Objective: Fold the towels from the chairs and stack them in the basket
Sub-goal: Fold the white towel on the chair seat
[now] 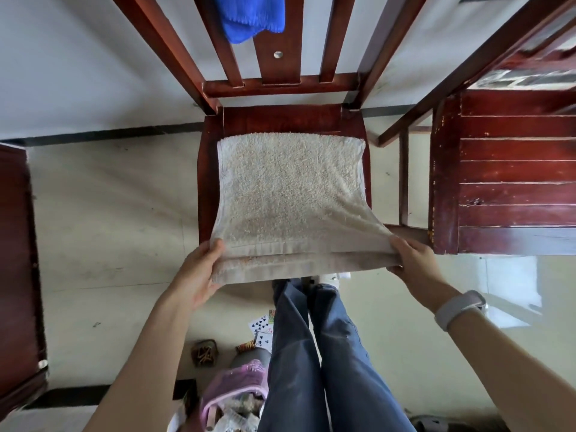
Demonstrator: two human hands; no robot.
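A beige terry towel (290, 194) lies spread over the seat of a dark red wooden chair (280, 120), its far edge flat on the seat and its near edge lifted off the front. My left hand (199, 272) pinches the near left corner. My right hand (411, 260) pinches the near right corner, and a pale band sits on that wrist. A blue towel (249, 17) hangs over the chair's backrest at the top. No basket is clearly in view.
A second red wooden chair (514, 169) stands close on the right. Dark wooden furniture (18, 275) edges the left side. On the floor by my legs lie playing cards (261, 328), a small woven object (205, 352) and a pink bag (237, 394).
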